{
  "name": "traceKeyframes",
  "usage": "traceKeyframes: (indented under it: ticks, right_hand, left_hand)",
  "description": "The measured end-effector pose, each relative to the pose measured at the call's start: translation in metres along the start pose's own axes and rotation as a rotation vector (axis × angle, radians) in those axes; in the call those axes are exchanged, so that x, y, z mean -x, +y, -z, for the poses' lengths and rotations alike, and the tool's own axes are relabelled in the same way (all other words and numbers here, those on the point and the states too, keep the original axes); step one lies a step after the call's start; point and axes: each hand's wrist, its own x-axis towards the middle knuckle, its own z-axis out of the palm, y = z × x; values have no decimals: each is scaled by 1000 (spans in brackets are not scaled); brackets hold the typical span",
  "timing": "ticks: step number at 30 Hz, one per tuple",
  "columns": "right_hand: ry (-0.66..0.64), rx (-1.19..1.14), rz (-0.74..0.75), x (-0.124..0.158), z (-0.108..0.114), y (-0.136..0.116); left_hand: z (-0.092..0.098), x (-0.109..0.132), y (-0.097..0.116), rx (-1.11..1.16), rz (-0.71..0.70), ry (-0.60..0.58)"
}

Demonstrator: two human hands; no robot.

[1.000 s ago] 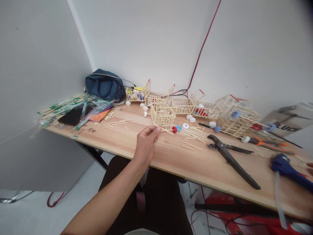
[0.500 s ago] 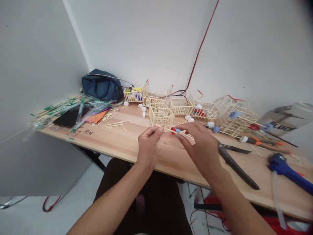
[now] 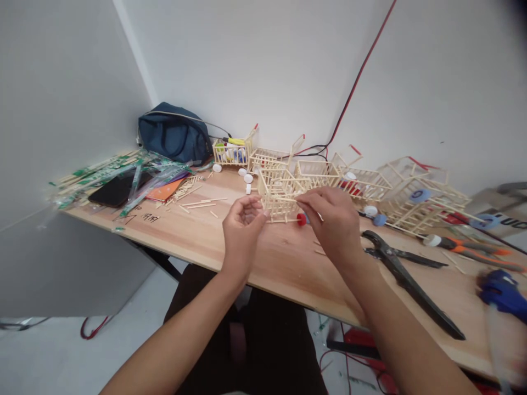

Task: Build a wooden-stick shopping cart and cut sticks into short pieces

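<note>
My left hand [image 3: 242, 233] is beside the left end of a small cart frame [image 3: 278, 192] built from thin wooden sticks. Its fingers are loosely curled with the thumb apart, and nothing shows in them. Thumb and fingers of my right hand [image 3: 331, 219] pinch a thin wooden stick [image 3: 290, 199] in front of the frame. Below those fingertips, a red cap [image 3: 302, 220] and a light blue cap, partly hidden by the hand, sit by the frame's lower right side.
More stick carts [image 3: 317, 173] line the wall. Loose sticks [image 3: 201, 204], a phone [image 3: 111, 189] and a blue bag [image 3: 175, 134] occupy the left. To the right lie black-handled cutters [image 3: 405, 280], orange-handled pliers [image 3: 473, 247] and a blue glue gun [image 3: 500, 291].
My left hand has let go of the stick and moved slightly left. The right hand has left the red and blue caps and now pinches a stick. The view has shifted.
</note>
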Motion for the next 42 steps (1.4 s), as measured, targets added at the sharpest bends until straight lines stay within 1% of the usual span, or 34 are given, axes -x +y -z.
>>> traceKeyframes:
  ticks: [2, 4, 7, 10, 14, 19, 24, 30, 36, 42]
  right_hand:
    - [-5, 4, 13, -3, -5, 5]
    - [-5, 5, 17, -5, -9, 9]
    - [5, 29, 43, -6, -10, 12]
    - [-6, 70, 83, -7, -8, 14]
    - [-44, 107, 100, -12, -6, 15]
    - [-40, 138, 119, -14, -9, 14]
    - [-35, 155, 137, -15, -11, 14]
    - [-33, 176, 151, -20, -8, 9]
    - [-61, 165, 142, -20, -8, 8]
    - [-61, 150, 139, -20, -7, 9]
  left_hand:
    - [4, -11, 4, -64, -22, 5]
    - [5, -20, 6, -112, -29, -15]
    - [5, -28, 5, -149, -61, -37]
    - [5, -33, 2, -183, -108, -68]
    - [6, -36, 4, -240, -187, -133]
    - [8, -38, 7, -280, -258, -203]
    - [9, -39, 6, -317, -260, -235]
    - [7, -40, 7, -296, -274, -219]
    - [4, -43, 7, -285, -234, -188]
    - [3, -46, 6, -269, -204, -193]
